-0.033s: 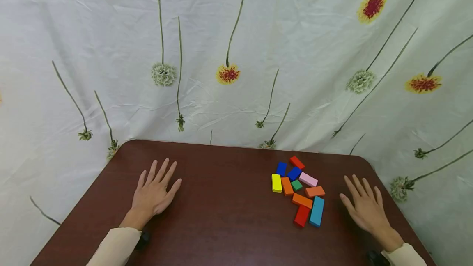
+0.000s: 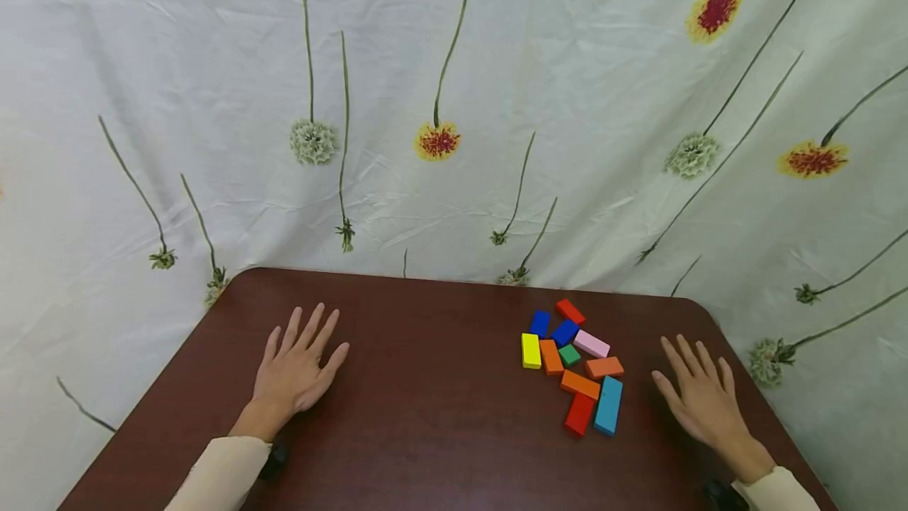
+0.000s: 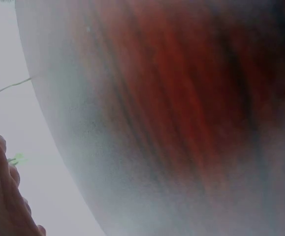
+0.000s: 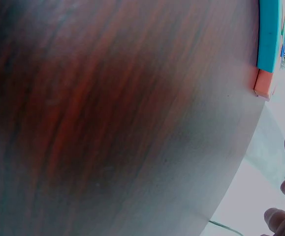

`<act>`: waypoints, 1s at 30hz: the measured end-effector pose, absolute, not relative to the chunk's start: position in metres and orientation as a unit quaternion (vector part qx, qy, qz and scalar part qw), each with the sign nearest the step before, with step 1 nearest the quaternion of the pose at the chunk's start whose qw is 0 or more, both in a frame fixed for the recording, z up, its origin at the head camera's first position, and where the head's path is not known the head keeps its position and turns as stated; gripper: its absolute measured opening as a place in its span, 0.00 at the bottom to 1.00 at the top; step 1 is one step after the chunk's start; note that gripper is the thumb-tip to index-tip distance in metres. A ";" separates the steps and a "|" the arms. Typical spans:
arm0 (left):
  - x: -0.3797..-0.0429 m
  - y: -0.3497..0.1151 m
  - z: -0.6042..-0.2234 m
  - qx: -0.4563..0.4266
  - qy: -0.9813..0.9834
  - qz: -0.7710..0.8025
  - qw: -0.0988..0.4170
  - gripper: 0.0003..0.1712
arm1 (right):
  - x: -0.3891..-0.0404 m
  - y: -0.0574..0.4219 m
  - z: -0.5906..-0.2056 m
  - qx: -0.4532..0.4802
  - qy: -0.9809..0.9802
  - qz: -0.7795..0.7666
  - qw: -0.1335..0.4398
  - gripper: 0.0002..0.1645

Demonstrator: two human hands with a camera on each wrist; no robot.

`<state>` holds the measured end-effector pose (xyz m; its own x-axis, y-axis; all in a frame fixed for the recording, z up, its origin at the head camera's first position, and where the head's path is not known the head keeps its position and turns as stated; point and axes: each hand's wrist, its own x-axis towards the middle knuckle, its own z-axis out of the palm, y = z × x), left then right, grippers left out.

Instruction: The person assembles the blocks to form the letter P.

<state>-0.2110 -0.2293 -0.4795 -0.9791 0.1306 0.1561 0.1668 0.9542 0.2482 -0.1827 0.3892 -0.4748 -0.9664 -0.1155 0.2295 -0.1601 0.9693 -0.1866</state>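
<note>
Palm down on the left part of the brown table, my left hand (image 2: 294, 373) has its fingers spread and holds nothing. My right hand (image 2: 702, 400) lies the same way near the right edge, fingers extended, just right of a loose group of coloured blocks. Nearest to it are a light blue block (image 2: 608, 406) and an orange block (image 2: 604, 367). A red block (image 2: 580, 415) touches another orange block (image 2: 580, 384). Farther back are a yellow block (image 2: 530, 351), a green block (image 2: 570, 355), a pink block (image 2: 592, 344), two blue blocks (image 2: 540, 324) and a red block (image 2: 571, 311).
The dark brown table (image 2: 426, 416) has rounded far corners. Behind and around it hangs a white cloth (image 2: 397, 61) printed with flowers and stems. A dark wrist device (image 2: 274, 462) shows at the left sleeve (image 2: 223, 475).
</note>
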 end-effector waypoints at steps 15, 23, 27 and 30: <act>-0.216 -0.217 -0.479 -0.085 -0.985 -0.137 0.058 0.42 | -0.178 0.385 -0.471 0.068 -0.986 0.115 0.100 0.40; -0.221 -0.207 -0.478 -0.093 -0.984 -0.142 0.060 0.41 | -0.176 0.371 -0.464 0.089 -0.981 0.125 0.122 0.39; -0.222 -0.199 -0.479 -0.098 -0.984 -0.142 0.055 0.41 | -0.174 0.361 -0.461 0.097 -0.980 0.126 0.121 0.39; -0.224 -0.191 -0.480 -0.103 -0.983 -0.142 0.055 0.41 | -0.173 0.354 -0.458 0.098 -0.980 0.124 0.121 0.39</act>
